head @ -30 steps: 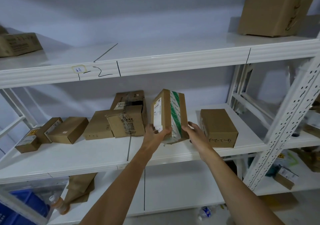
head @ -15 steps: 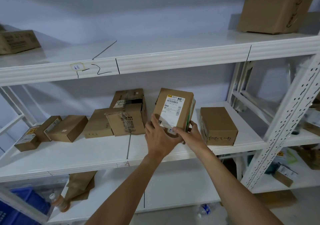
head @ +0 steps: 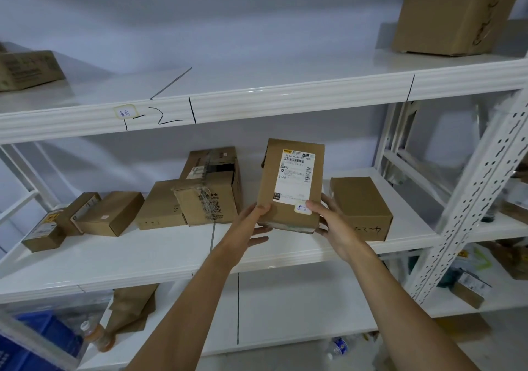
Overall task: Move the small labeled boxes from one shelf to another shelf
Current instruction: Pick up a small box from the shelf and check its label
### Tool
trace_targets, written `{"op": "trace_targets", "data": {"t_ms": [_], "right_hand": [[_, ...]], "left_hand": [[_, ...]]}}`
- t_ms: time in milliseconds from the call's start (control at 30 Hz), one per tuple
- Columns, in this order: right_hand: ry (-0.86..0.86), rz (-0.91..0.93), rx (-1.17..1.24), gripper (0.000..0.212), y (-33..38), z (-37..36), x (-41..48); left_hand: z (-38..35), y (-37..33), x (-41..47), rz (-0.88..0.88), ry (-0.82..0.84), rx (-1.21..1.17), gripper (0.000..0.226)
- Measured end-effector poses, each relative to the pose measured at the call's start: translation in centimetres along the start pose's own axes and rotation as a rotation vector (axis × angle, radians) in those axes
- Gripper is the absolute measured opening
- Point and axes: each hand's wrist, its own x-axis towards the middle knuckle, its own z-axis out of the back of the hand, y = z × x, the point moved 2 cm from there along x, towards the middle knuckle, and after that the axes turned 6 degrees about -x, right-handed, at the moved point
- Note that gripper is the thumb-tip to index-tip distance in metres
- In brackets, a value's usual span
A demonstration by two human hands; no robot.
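I hold a small brown cardboard box with a white shipping label [head: 291, 183] upright in front of the middle shelf [head: 143, 256], its label facing me. My left hand [head: 251, 222] grips its lower left corner and my right hand [head: 333, 222] its lower right corner. On the middle shelf lie more small boxes: a plain one with handwriting [head: 361, 209] just right of my hands, a taped pair [head: 210, 196] to the left, a flat one [head: 160, 207], and others at the far left [head: 110, 213]. Above runs the upper shelf [head: 257, 96], marked "1-2".
A large carton [head: 454, 13] stands on the upper shelf at right, another box [head: 27, 69] at its left end. White perforated uprights [head: 480, 187] rise on the right. Below lie a paper bag [head: 134, 305], a bottle [head: 98, 336] and a blue crate [head: 31, 342].
The held box was turned so its label faces me, then lifted slightly higher and to the right. My hands shifted to grip its bottom corners.
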Motion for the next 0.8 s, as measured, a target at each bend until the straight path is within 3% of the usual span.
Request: {"op": "trace_targets", "data": {"t_ms": [133,300,467,600,800], "right_hand": [[0.038,0.038,-0.027,0.063,0.3,-0.3,-0.8],[0.038,0.041,-0.016,0.027,-0.1,-1.0,-1.5],[-0.011,0.045,0.064,0.055,-0.7,-1.5,-1.3],[-0.014,0.051,0.112,0.034,-1.0,-1.6,-1.0],[-0.016,0.047,0.142,0.028,-0.8,-1.9,-0.9]], "left_hand": [[0.1,1.0,-0.2,-0.038,0.052,-0.072,0.056],[-0.3,1.6,-0.4,-0.070,0.028,-0.134,0.058],[-0.8,2.0,-0.7,-0.097,0.016,-0.184,0.061],[-0.6,2.3,-0.8,-0.090,0.026,-0.223,0.076],[-0.1,2.5,-0.6,-0.089,0.018,-0.263,0.063]]}}
